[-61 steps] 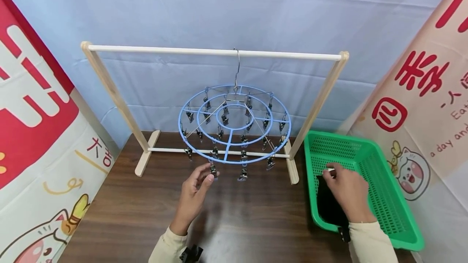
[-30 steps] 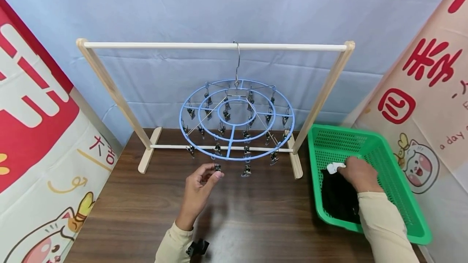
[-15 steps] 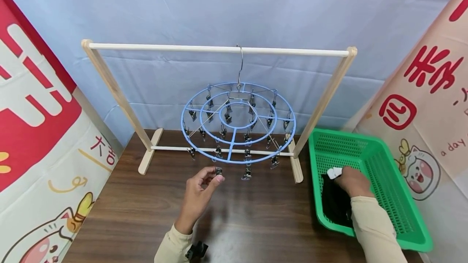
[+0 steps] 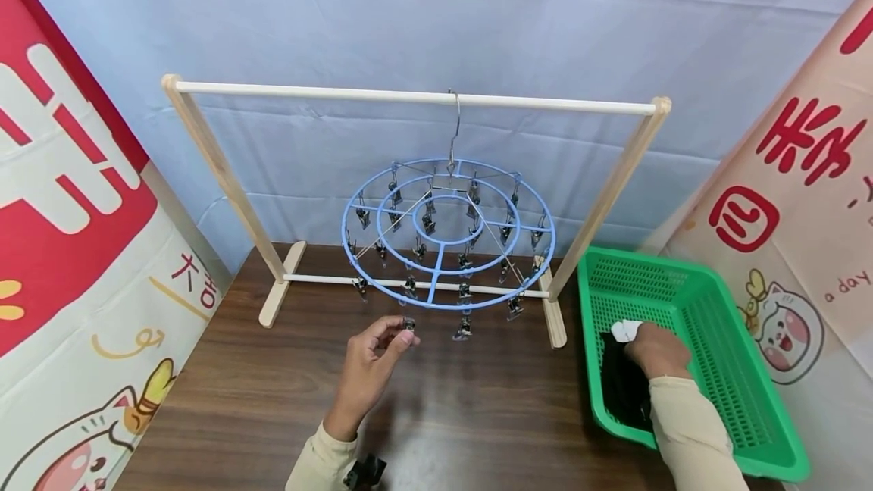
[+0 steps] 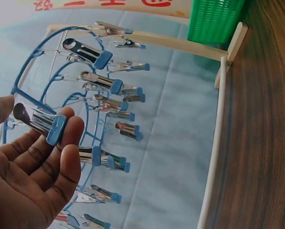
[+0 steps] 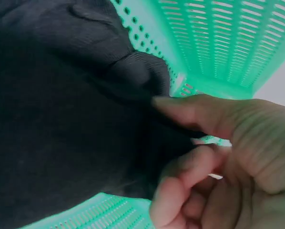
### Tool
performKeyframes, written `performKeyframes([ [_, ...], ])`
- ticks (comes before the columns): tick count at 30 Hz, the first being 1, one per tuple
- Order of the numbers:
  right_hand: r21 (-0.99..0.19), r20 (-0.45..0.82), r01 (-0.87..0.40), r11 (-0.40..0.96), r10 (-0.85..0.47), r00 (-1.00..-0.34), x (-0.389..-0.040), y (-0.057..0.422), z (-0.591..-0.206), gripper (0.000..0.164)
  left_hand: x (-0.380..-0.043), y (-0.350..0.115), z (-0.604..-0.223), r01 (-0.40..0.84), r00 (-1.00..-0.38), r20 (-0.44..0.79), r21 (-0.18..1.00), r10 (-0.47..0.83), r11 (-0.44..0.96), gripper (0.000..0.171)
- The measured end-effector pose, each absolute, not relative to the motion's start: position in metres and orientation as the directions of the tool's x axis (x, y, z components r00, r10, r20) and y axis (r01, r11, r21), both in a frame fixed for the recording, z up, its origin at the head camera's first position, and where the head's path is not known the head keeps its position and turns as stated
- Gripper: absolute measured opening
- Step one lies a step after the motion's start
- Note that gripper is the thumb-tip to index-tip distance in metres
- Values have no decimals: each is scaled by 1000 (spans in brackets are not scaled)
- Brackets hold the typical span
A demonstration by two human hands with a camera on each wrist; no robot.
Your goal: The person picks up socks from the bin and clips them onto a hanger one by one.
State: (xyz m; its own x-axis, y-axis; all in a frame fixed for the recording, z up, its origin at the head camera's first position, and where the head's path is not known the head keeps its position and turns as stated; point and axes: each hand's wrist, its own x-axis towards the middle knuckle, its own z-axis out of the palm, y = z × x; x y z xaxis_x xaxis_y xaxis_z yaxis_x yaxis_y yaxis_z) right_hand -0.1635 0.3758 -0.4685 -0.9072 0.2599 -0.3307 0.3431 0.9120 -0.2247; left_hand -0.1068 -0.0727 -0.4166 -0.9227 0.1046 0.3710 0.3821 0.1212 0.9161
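In the head view, a round blue hanger (image 4: 436,267) with several clips hangs from a rack. At its front edge my left hand (image 4: 368,370) holds one metal clip (image 5: 40,124) with a blue tip between thumb and fingers; the left wrist view shows this clip close up, nothing in its tip. Over on the right, my right hand (image 4: 660,351) is down in the green basket (image 4: 733,305). The right wrist view shows its thumb and fingers pinching black cloth (image 6: 76,129). A white piece of cloth (image 4: 624,330) lies beside those fingers. The black cloth's full shape is hidden.
A wooden rack with a white top bar (image 4: 327,91) stands across the back of the brown table (image 4: 470,408). Its right foot (image 4: 555,324) is close to the basket's left wall. Printed banners hang at both sides, with a pale blue curtain (image 4: 341,14) behind.
My right hand has gone from the upper part of the black cloth deeper into the basket, and the white piece shows more. My left hand stays at the same clip.
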Motion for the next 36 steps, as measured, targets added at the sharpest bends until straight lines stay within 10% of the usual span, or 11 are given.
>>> performKeyframes([
  [18, -359, -105, 255, 898, 232, -967, -145, 375, -449, 41, -106, -73, -418, 368, -927, 360, 927, 105, 69, 15],
  [36, -401, 32, 287, 870, 326, -945, -141, 374, -433, 21, -105, -73, -414, 391, -917, 374, 911, 137, 131, 10],
])
